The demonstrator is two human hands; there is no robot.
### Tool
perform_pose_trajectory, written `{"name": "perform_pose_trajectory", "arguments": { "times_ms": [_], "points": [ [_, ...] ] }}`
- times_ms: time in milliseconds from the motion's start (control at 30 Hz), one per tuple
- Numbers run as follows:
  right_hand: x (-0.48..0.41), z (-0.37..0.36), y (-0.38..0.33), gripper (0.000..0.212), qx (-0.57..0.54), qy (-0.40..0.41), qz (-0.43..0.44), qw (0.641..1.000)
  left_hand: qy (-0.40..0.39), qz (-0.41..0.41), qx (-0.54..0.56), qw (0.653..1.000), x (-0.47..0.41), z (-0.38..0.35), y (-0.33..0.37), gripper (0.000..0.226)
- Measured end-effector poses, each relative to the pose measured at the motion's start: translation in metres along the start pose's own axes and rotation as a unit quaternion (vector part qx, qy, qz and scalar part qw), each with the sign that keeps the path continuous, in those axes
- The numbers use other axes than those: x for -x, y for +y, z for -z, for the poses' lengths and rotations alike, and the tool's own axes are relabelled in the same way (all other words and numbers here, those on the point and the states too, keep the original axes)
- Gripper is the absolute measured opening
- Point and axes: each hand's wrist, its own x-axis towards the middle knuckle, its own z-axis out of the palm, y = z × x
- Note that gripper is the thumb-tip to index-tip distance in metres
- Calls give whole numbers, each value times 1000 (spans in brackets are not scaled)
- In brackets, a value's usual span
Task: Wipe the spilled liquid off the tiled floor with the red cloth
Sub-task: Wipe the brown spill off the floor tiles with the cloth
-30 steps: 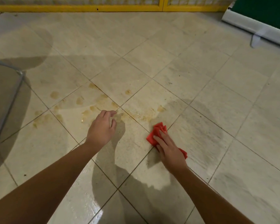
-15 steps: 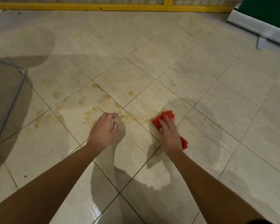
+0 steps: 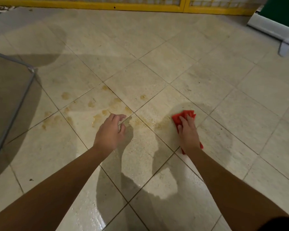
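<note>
My right hand [image 3: 188, 132] lies flat on the red cloth [image 3: 185, 115] and presses it against the beige tiled floor [image 3: 157, 72]. The cloth shows beyond my fingertips and a little beside my wrist; the rest is under the palm. Yellowish-brown spilled liquid [image 3: 97, 116] lies in blotches and drops to the left, around a tile joint. My left hand [image 3: 110, 132] hovers just above the floor at the spill's right edge, fingers loosely curled and apart, holding nothing.
A grey metal frame [image 3: 15, 104] stands at the left. A yellow barrier [image 3: 107, 5] runs along the far edge. A white rail with a foot [image 3: 277, 32] and a green panel are at the top right. The near tiles look wet and glossy.
My right hand has pushed the red cloth forward and to the right across the tile. My left hand has stayed near the spill.
</note>
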Motion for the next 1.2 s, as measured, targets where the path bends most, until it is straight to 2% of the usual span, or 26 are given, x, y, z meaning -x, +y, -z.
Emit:
{"name": "perform_pose_trajectory", "arguments": {
  "times_ms": [167, 267, 333, 400, 533, 667, 767, 867, 967, 1067, 1200],
  "points": [
    [23, -31, -49, 39, 42, -105, 142, 983, 3, -2, -4, 1000, -2, 4, 6, 32],
    [58, -29, -43, 39, 38, -143, 200, 968, 10, -4, 4, 1000, -2, 6, 8, 31],
    [65, -17, -25, 47, 49, -140, 226, 963, 9, -2, 4, 1000, 0, 8, 7, 32],
    [57, -6, -6, 47, 56, -102, 213, 970, 8, 1, -3, 1000, 1, 11, 4, 32],
    [17, -4, -3, 35, 28, -42, 98, 994, 10, 8, -13, 1000, 2, 16, -5, 32],
    [-7, -21, -42, 38, 33, -57, 49, 997, 9, 12, -21, 1000, 2, 19, -13, 32],
    [13, -36, -71, 40, 35, -79, 64, 994, 15, 19, -18, 1000, 2, 20, -15, 33],
    [43, -41, -69, 41, 35, -119, 159, 980, 13, 20, -14, 1000, 2, 18, -14, 33],
    [52, -24, -41, 55, 66, -140, 219, 963, 12, 23, -10, 1000, 2, 17, -17, 33],
    [42, -5, -16, 41, 72, -104, 192, 973, 18, 29, -1, 999, 2, 17, -24, 32],
    [8, -12, -25, 38, 26, -40, 81, 996, 23, 38, 0, 999, 8, 18, -37, 31]
  ]
}}
